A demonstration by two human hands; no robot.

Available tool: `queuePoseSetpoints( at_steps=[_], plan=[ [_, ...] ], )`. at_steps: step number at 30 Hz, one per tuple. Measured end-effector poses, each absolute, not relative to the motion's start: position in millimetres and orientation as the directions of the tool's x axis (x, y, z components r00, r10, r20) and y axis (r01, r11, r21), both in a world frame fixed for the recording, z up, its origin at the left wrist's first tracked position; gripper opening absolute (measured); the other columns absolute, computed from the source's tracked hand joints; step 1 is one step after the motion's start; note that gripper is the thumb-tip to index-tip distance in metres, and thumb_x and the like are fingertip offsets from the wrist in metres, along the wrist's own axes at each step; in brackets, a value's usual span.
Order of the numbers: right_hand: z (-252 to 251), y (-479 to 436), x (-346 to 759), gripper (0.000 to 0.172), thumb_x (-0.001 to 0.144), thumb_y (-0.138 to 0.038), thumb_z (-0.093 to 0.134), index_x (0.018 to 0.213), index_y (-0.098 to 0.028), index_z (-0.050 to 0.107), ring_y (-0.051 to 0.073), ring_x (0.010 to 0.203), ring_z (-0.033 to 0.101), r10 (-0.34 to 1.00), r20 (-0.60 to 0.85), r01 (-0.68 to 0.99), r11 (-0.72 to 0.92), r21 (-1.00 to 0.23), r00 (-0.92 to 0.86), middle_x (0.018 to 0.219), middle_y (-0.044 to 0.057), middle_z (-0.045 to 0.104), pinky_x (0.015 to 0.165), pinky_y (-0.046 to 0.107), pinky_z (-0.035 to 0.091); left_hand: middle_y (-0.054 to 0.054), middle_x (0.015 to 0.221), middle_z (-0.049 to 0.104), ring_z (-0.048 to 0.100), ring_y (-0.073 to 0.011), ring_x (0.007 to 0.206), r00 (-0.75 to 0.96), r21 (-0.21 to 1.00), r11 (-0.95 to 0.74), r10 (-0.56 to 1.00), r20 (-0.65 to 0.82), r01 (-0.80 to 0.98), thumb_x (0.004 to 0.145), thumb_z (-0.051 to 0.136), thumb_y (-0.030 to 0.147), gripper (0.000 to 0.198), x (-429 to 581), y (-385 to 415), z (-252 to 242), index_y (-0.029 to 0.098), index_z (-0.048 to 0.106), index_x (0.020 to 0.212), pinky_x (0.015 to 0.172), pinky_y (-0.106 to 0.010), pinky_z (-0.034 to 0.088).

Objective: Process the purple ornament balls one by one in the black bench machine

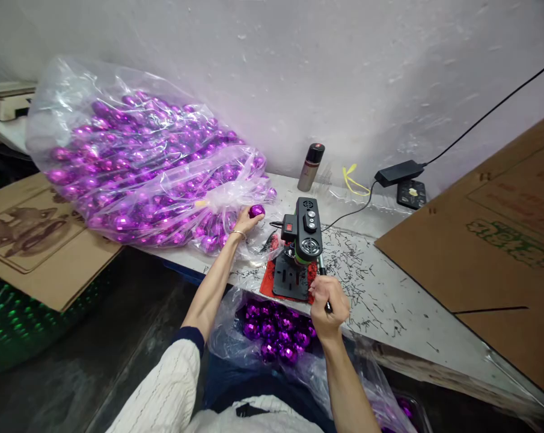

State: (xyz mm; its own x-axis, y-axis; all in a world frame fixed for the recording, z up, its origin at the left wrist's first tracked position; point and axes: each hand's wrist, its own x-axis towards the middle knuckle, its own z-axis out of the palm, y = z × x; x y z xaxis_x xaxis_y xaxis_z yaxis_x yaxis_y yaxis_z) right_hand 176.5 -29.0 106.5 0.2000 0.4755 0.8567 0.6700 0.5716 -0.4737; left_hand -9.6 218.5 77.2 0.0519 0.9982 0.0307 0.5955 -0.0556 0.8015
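My left hand [249, 221] is closed on a shiny purple bauble [256, 211], held beside the mouth of a big clear plastic bag [163, 180] full of similar baubles. My right hand [329, 302] wraps round the black-gripped lever [328, 307] of a small black press-like machine [308, 225]. The machine has a red switch and a slotted base plate [290, 278] on a red sheet [267, 282]. Below the table edge, close to my body, an open plastic bag [222, 337] holds several faceted purple baubles [276, 331].
Short black scraps [357, 270] litter the table right of the machine. Behind it stand a spray can [311, 167], a yellow tie [355, 180] and a power adapter [400, 172] with its cable. Cardboard [492, 240] leans at right; more cardboard [41, 240] lies at left above green baubles [23, 319].
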Motion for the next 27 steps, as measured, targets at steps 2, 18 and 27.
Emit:
queuePoseSetpoints(
  at_steps=[2, 18, 27],
  plan=[
    [106, -28, 176, 0.027, 0.094, -0.008, 0.048, 0.071, -0.022, 0.053, 0.013, 0.06, 0.057, 0.477, 0.853, 0.665, 0.57, -0.483, 0.211, 0.066, -0.001, 0.059, 0.056, 0.027, 0.044, -0.014, 0.134, 0.064, 0.069, -0.0226, 0.108, 0.13, 0.942, -0.068, 0.991, 0.026, 0.328, 0.091, 0.068, 0.036, 0.053, -19, 192, 75, 0.021, 0.056, 0.139, 0.086, -0.035, 0.061],
    [138, -18, 182, 0.029, 0.098, -0.015, 0.05, 0.071, -0.023, 0.051, 0.012, 0.059, 0.054, 0.476, 0.859, 0.68, 0.568, -0.463, 0.187, 0.063, -0.002, 0.056, 0.058, 0.028, 0.042, -0.013, 0.134, 0.066, 0.067, -0.0279, 0.121, 0.325, 0.912, -0.301, 0.923, 0.205, 0.279, 0.086, 0.073, 0.043, 0.063, 21, 49, 14, 0.019, 0.051, 0.14, 0.106, -0.042, 0.054],
    [137, -21, 183, 0.025, 0.097, -0.013, 0.051, 0.074, -0.021, 0.055, 0.012, 0.06, 0.055, 0.452, 0.879, 0.702, 0.578, -0.416, 0.148, 0.064, -0.001, 0.059, 0.058, 0.027, 0.041, -0.01, 0.115, 0.072, 0.071, -0.0289, 0.107, 0.374, 0.743, -0.412, 0.898, 0.232, 0.528, 0.083, 0.078, 0.036, 0.051, 43, 52, 31, 0.017, 0.058, 0.127, 0.095, -0.041, 0.058]
  ],
)
